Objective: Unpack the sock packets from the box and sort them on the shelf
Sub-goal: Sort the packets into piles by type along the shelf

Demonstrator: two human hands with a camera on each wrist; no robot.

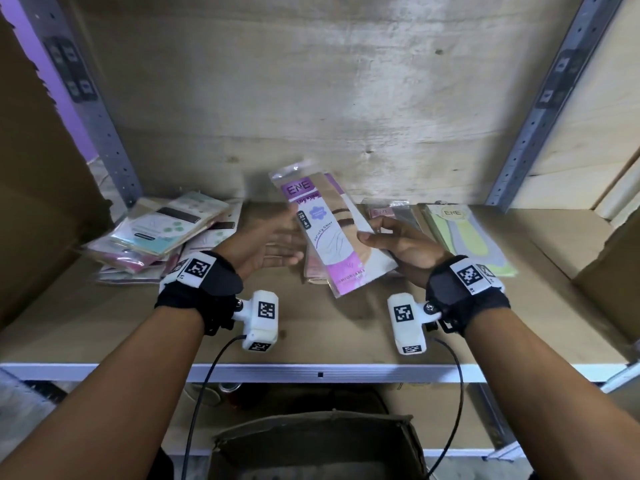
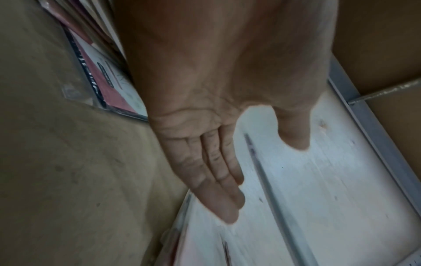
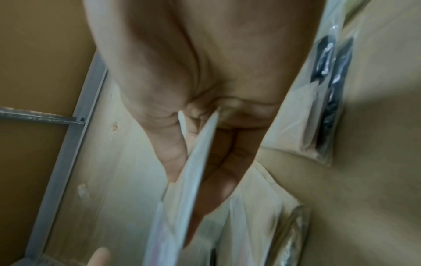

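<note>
My right hand [image 1: 381, 239] pinches a purple-and-white ENE sock packet [image 1: 329, 233] by its right edge and holds it tilted above the shelf [image 1: 346, 334]. In the right wrist view the packet [image 3: 196, 171] shows edge-on between thumb and fingers. My left hand [image 1: 280, 244] is open with straight fingers [image 2: 216, 172], palm turned toward the packet's left edge; I cannot tell if it touches. A pink packet [image 1: 313, 268] lies on the shelf under the held one. The cardboard box [image 1: 318, 445] stands below the shelf, its inside dark.
A loose pile of packets [image 1: 162, 233] lies at the shelf's left. A grey-pink packet [image 1: 391, 213] and a green ENE packet [image 1: 464, 237] lie at the right. Metal uprights [image 1: 540, 116] frame the bay, a plywood wall closes the back, and cardboard [image 1: 609, 271] stands at far right.
</note>
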